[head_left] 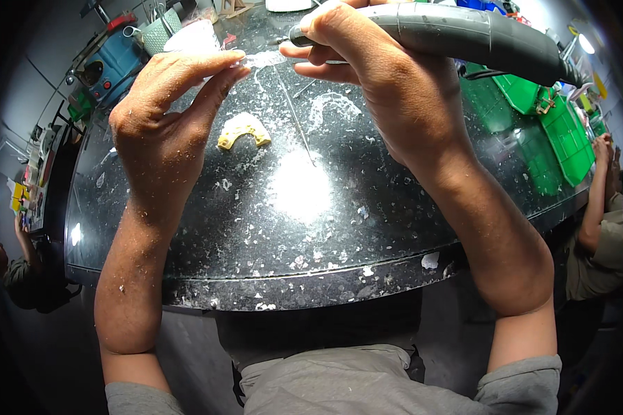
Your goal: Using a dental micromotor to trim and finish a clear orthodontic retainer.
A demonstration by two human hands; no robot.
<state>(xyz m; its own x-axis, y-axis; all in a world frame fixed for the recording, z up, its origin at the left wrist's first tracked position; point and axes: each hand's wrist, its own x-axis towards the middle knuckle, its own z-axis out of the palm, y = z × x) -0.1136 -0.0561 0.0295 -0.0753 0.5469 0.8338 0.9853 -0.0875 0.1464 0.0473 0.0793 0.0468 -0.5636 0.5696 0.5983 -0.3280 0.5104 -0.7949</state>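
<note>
My left hand (176,104) pinches a small clear piece (241,63) between thumb and fingertips; most of it is hidden, so its kind is unclear. Around the dark body of a rotary handpiece (298,35) my right hand (384,72) is closed, its narrow tip pointing left toward the left fingertips, a short gap apart. A thick grey hose (457,31) runs rightward from behind that hand. On the bench below lies a horseshoe-shaped dental cast (245,129), white on top and yellow at its base. A thin metal tool (295,119) rests beside it. White dust clings to my left hand and forearm.
The black bench top (242,207) is strewn with white powder and flakes. Green trays (564,138) stand at right, a blue machine (111,66) and a patterned cup (160,31) at back left. A person (602,228) sits at right, another (24,266) at far left.
</note>
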